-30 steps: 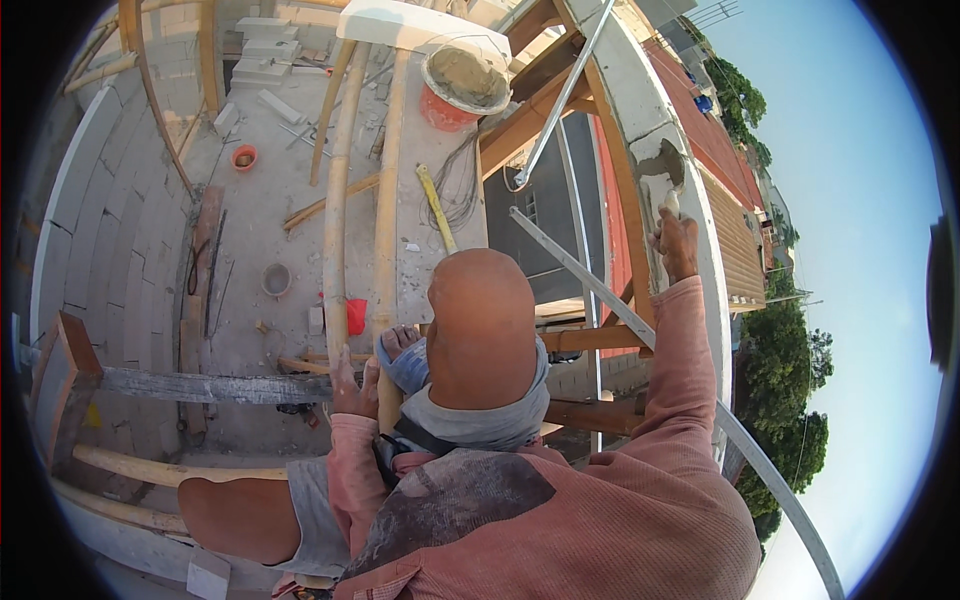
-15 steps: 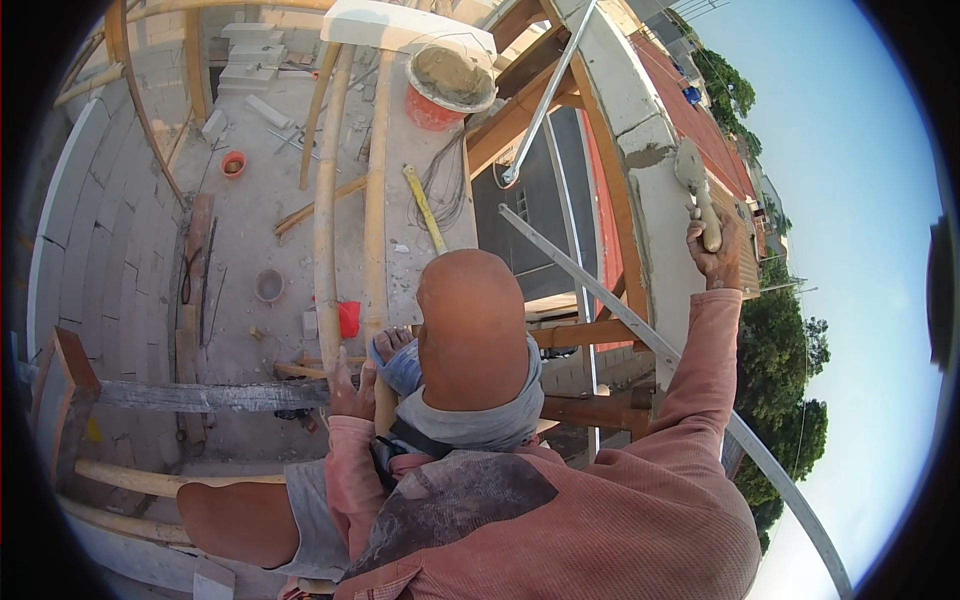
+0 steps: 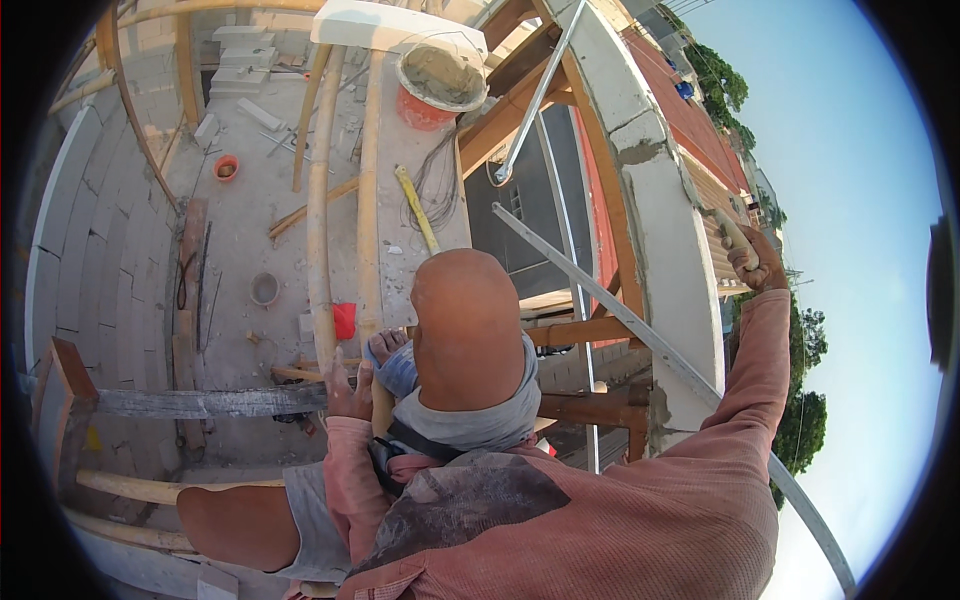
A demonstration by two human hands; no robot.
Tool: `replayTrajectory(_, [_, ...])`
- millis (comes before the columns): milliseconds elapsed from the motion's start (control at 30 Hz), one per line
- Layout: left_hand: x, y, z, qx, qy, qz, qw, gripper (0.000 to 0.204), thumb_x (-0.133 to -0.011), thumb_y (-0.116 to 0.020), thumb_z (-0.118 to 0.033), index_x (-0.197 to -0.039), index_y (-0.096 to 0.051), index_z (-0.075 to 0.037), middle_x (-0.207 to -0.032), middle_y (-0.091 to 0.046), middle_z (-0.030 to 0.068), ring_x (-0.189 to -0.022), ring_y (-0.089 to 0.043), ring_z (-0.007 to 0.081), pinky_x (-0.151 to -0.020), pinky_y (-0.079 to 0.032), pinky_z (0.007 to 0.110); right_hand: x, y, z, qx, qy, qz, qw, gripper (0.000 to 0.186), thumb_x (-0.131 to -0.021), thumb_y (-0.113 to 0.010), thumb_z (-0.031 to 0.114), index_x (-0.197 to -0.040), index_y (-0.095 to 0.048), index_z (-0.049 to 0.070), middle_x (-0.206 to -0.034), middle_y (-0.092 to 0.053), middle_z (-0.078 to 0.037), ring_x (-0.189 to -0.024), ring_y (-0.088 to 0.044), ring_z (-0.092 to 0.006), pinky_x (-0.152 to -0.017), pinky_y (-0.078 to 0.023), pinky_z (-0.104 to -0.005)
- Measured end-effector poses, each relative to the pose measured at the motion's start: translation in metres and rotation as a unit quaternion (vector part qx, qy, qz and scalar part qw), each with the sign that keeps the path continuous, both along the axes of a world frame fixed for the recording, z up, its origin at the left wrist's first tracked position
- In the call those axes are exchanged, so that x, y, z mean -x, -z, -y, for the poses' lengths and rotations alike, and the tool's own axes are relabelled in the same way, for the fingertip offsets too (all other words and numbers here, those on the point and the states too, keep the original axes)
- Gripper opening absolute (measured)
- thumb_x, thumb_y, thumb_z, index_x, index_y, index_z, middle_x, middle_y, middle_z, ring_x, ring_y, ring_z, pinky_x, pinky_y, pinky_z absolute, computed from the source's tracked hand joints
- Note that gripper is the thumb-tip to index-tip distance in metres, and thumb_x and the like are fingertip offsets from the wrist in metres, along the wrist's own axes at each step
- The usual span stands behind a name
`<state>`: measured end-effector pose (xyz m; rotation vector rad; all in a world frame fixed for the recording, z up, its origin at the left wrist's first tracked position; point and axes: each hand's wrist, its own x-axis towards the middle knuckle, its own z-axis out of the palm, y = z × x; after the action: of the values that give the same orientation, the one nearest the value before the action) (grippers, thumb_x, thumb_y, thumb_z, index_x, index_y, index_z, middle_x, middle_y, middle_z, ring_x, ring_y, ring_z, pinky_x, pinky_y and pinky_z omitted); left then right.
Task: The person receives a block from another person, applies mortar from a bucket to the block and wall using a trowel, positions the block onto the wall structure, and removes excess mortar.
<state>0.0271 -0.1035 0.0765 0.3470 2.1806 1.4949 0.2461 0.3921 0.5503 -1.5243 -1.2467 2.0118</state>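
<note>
My right hand [image 3: 762, 262] reaches out past the outer side of the pale block wall [image 3: 665, 215], closed round the handle of a trowel [image 3: 737, 243]. The blade is tilted nearly edge-on at the outer face of the wall, so little of it shows. Grey mortar [image 3: 640, 152] fills a joint on the wall top. My left hand [image 3: 350, 393] is low beside my raised knee, against a bamboo pole [image 3: 319, 210]. Its thumb and a finger are stretched out and apart; the other fingers are hidden.
A red bucket of mortar [image 3: 432, 100] stands ahead on a ledge, near a yellow-handled tool [image 3: 415, 207] and coiled wire. A metal bar [image 3: 610, 300] slants across to the wall. A dark beam [image 3: 210, 401] crosses at left. Below lies a floor with a small orange bucket [image 3: 226, 168].
My right hand has moved outward and slightly down with the trowel, from above the wall to its outer side. The blade has turned from flat to nearly edge-on. My left hand stays put.
</note>
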Motion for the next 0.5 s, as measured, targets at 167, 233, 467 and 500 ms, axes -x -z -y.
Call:
replayTrajectory(167, [-0.004,0.020,-0.002,0.003,0.008,0.005,1.000,0.070,-0.095,-0.062,-0.040,-0.144,-0.041,0.006,-0.143,-0.043,0.0321,-0.133,-0.042,0.0458,-0.112,-0.034,0.048,-0.017,0.011,-0.028,-0.145,0.046,-0.022,0.988,0.038,-0.102,-0.055,0.030,-0.113,-0.053,-0.006,-0.078,-0.060,-0.007,-0.046,-0.052,-0.0070,-0.037,-0.047,-0.0165])
replayTrajectory(233, [-0.003,0.018,-0.002,0.010,0.012,0.009,1.000,0.070,-0.095,-0.063,-0.039,-0.144,-0.041,0.006,-0.143,-0.043,0.0321,-0.133,-0.042,0.0459,-0.112,-0.034,0.048,-0.013,0.016,-0.051,-0.165,0.025,-0.035,0.985,0.036,-0.101,-0.057,0.030,-0.111,-0.054,-0.005,-0.079,-0.060,-0.007,-0.047,-0.053,-0.0070,-0.039,-0.048,-0.0163])
replayTrajectory(467, [-0.005,0.025,-0.001,0.006,-0.013,-0.024,1.000,0.070,-0.095,-0.062,-0.040,-0.140,-0.044,0.010,-0.141,-0.046,0.0327,-0.134,-0.042,0.0445,-0.113,-0.032,0.046,0.027,0.023,-0.130,-0.290,0.140,-0.047,0.945,0.030,-0.096,-0.062,0.019,-0.112,-0.054,-0.005,-0.089,-0.062,-0.016,-0.066,-0.063,-0.0206,-0.056,-0.060,-0.0252])
replayTrajectory(500, [-0.006,0.033,0.000,0.006,-0.004,-0.037,0.999,0.069,-0.095,-0.062,-0.040,-0.140,-0.044,0.009,-0.140,-0.047,0.0327,-0.134,-0.042,0.0445,-0.114,-0.031,0.047,0.030,0.024,-0.144,-0.307,0.150,-0.064,0.938,0.031,-0.095,-0.063,0.017,-0.113,-0.054,-0.006,-0.093,-0.062,-0.017,-0.069,-0.063,-0.0227,-0.057,-0.060,-0.0273])
